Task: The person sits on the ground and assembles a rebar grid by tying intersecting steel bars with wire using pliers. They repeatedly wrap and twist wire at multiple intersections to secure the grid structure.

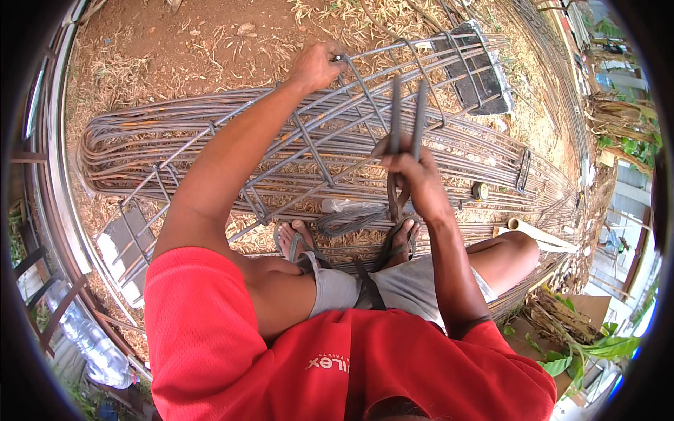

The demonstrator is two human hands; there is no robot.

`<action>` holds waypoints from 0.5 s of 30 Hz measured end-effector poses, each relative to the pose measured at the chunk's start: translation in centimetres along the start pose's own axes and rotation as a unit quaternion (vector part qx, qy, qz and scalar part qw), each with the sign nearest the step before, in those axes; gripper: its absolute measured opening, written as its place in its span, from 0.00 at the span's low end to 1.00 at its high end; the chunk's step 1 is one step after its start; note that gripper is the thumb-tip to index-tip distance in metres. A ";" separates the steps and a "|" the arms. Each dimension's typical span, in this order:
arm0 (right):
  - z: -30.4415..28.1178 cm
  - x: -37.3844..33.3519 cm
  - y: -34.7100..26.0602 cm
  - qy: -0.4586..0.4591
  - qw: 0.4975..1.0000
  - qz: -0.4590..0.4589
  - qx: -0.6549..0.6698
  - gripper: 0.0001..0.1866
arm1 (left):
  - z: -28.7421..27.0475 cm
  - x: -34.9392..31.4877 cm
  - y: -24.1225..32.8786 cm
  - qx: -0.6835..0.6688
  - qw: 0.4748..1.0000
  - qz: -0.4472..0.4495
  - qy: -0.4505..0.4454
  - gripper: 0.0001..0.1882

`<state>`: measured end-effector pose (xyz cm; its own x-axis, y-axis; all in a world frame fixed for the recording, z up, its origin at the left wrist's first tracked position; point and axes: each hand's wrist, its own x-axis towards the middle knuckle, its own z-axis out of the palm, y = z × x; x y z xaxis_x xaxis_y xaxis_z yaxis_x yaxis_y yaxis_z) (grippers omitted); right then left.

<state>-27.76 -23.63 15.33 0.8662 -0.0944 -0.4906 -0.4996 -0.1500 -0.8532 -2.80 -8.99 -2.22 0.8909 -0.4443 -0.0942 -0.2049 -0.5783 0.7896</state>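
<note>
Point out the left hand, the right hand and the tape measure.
left hand [316, 65]: head view, back of the hand on the cage bar.
right hand [414, 175]: head view, knuckles gripping the long-handled tool.
tape measure [480, 190]: head view, round case lying on the rebar bundle.

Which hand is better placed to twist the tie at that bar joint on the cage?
Probably the right hand: it holds the long-handled pincers above the rebar cage. The left hand is already pinching at a bar joint, so it is occupied steadying there.

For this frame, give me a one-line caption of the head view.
Seated person's left hand grips a rebar cage while the right hand holds pincers.
</note>
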 end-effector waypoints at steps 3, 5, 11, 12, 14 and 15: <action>-2.7 5.5 -3.5 0.120 0.966 -0.175 0.146 0.16 | -0.9 -0.7 1.3 0.009 1.000 -0.002 -0.008 0.21; -4.0 10.2 -6.0 0.126 0.944 -0.251 0.172 0.19 | -1.2 -1.3 2.0 0.011 0.999 -0.039 -0.027 0.21; -3.5 22.9 -9.1 0.077 0.958 -0.244 0.133 0.24 | -1.3 -1.8 2.2 0.040 0.999 0.019 0.026 0.22; -3.1 24.3 -9.1 0.072 0.963 -0.229 0.125 0.26 | -1.2 -1.8 2.1 0.043 0.999 0.018 0.025 0.22; -2.3 26.3 -8.9 0.054 0.973 -0.182 0.134 0.29 | -1.2 -1.8 2.1 0.034 0.999 0.010 0.022 0.21; -1.9 27.1 -8.8 0.049 0.976 -0.159 0.138 0.31 | -1.2 -1.7 2.2 0.030 0.999 0.006 0.021 0.21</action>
<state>0.08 -26.77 9.84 0.9658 -0.1815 -0.1850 -0.1723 0.0835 -0.9815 -4.28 -8.67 0.36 0.9039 -0.4236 -0.0592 -0.2386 -0.6143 0.7521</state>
